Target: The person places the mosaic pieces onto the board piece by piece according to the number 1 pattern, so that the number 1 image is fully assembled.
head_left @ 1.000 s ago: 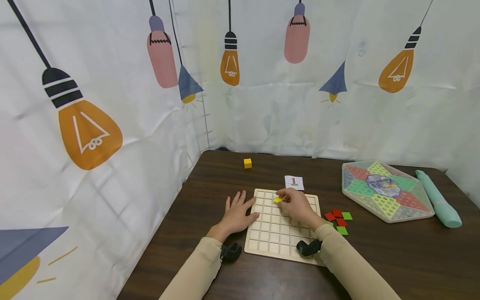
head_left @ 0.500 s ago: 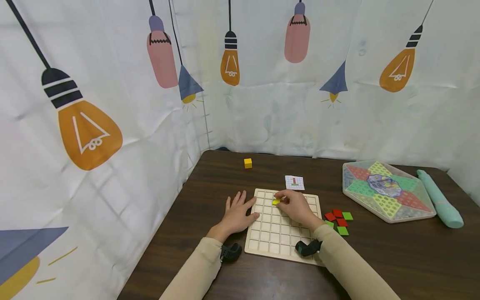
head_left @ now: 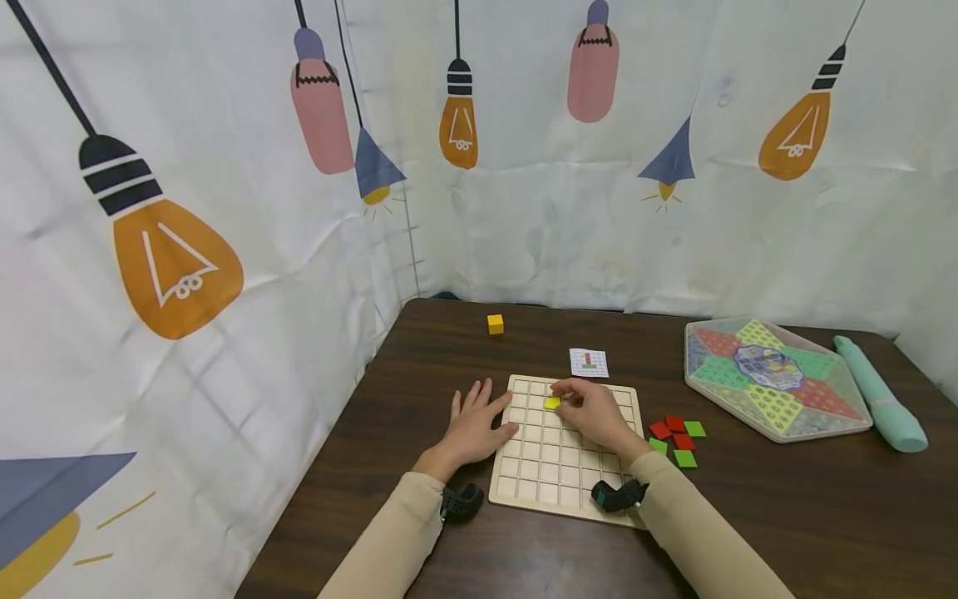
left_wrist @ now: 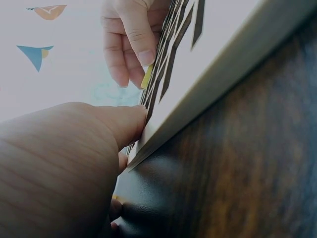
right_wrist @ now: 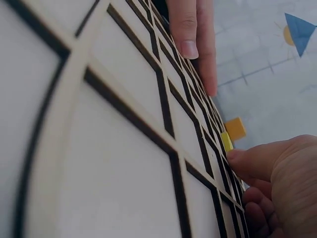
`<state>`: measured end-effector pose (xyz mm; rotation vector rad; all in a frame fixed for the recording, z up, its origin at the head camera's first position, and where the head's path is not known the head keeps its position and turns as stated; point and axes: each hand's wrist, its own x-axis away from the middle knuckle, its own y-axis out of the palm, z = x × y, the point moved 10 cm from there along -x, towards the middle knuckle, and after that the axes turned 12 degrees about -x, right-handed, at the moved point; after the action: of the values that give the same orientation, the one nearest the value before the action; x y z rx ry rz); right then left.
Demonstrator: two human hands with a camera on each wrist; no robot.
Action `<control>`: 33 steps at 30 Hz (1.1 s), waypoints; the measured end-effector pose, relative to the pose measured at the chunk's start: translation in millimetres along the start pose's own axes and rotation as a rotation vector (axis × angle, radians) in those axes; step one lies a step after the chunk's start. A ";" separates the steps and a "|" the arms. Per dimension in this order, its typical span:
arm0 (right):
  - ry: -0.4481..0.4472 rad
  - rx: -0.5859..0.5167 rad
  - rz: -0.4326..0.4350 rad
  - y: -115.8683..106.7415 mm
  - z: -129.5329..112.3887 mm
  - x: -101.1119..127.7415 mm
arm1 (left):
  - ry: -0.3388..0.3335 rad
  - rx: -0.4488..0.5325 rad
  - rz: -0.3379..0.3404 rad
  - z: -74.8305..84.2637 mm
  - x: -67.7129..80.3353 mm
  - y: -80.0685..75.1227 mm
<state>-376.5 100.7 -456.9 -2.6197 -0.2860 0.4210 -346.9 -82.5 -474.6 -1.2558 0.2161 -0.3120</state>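
A pale wooden grid board [head_left: 528, 470] lies on the dark table in the head view. My left hand [head_left: 466, 431] is spread at its left edge, fingers straight, with the thumb touching the rim. Over the far part of the grid, my right hand [head_left: 595, 416] pinches a small yellow square tile [head_left: 552, 403] by its right side. The tile is low at a cell near the second row. In the left wrist view the tile [left_wrist: 146, 78] stands slightly tilted under the right thumb tip. The right wrist view shows the thumb against the tile [right_wrist: 226, 141] too.
Loose red tiles [head_left: 683, 442] and green tiles [head_left: 684, 459] lie right of the board. A small printed grid card [head_left: 589, 363] is behind it, a yellow cube [head_left: 496, 324] farther back. A hexagonal star-patterned game box [head_left: 771, 378] and a mint-green roll [head_left: 881, 395] lie at right.
The yellow tile has gone from raised and tilted between the right fingers to lying flatter over a grid cell. The left hand has stayed in place.
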 end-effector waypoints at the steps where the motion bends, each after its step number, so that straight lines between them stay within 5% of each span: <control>1: 0.001 -0.002 0.001 -0.3 0.0 0.1 | 0.000 0.000 0.002 -0.1 -0.2 0.2; 14: 0.039 -0.059 0.018 -9.4 -2.0 5.6 | -0.003 0.003 0.010 0.7 1.2 -3.3; 33: 0.022 0.024 0.022 -0.2 -2.1 0.4 | 0.002 0.004 0.012 1.7 0.9 -3.8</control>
<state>-375.4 100.2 -455.2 -2.6040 -0.2439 0.4001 -345.9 -82.3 -470.5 -1.2497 0.2243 -0.3031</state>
